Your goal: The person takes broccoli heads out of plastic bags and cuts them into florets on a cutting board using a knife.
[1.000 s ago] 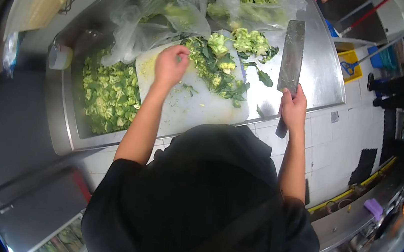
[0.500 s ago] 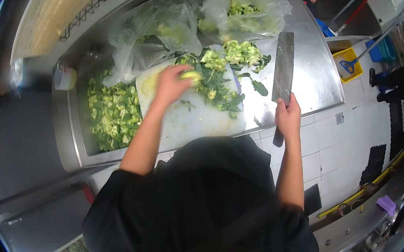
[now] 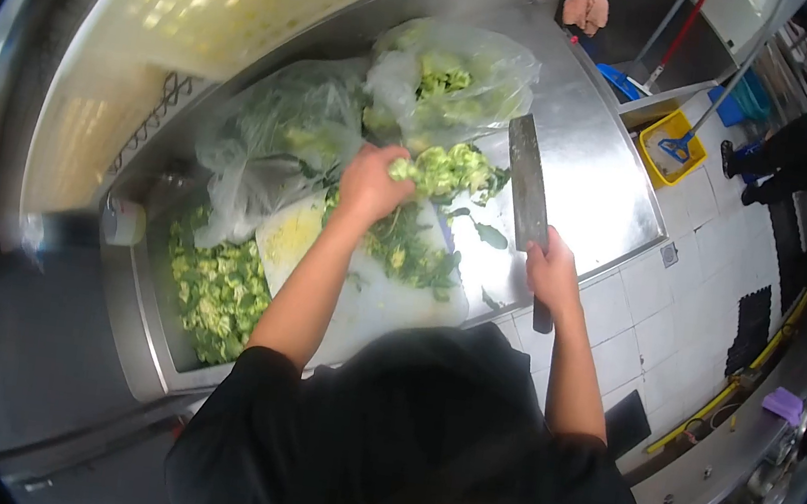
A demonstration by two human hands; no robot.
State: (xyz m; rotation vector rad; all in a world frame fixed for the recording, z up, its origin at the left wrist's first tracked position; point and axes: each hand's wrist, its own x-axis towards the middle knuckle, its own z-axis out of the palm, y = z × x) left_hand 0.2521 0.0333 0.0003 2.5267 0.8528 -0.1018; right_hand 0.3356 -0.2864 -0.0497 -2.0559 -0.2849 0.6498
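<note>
My right hand (image 3: 550, 272) is closed round the handle of a cleaver (image 3: 529, 182), its long dark rectangular blade pointing away from me, above the steel counter's edge. My left hand (image 3: 374, 185) is closed on a pale green broccoli piece (image 3: 402, 168), its fingertips partly hidden. More broccoli heads (image 3: 459, 170) lie just right of it, touching or nearly so. Below it, trimmed leaves and stalks (image 3: 413, 253) cover part of a white cutting board (image 3: 387, 300). Cut florets (image 3: 217, 295) fill the sink basin left of the board.
Two clear plastic bags (image 3: 283, 121) with greens stand behind the board. A cream perforated basket (image 3: 89, 103) rises at the left. On the right are a yellow bucket (image 3: 692, 162), mop handles, a tiled floor (image 3: 635, 291) and a person's dark-trousered legs (image 3: 788, 158).
My left hand has moved right and away from me, from over the board to the broccoli heads. The cleaver has tilted its tip leftward, staying in my right hand. The camera view has shifted.
</note>
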